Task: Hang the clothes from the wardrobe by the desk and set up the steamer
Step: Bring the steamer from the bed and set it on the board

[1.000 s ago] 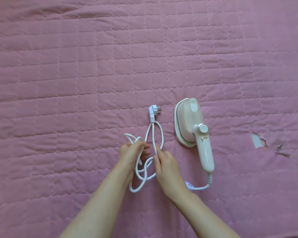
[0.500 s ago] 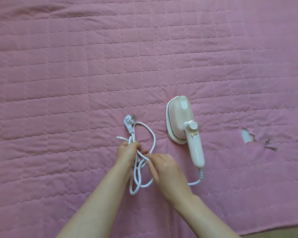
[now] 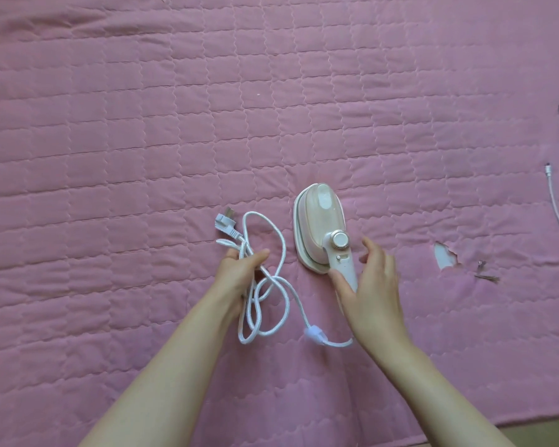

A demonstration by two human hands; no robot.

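Pink quilted bed cover [image 3: 142, 124] fills the view and carries everything. Left hand [image 3: 239, 275] is curled around a loose bundle of white cord [image 3: 279, 250], the plug [image 3: 226, 221] poking out just beyond the fingers. Right hand [image 3: 368, 285] is spread, thumb and fingers either side of the steamer [image 3: 321, 233] handle, not yet closed on it. Steamer lies near the bed's middle, head pointing away. It looks light, hard and smooth: best taken by the handle below the dial. Cord is limp and could snag, so keep it gathered.
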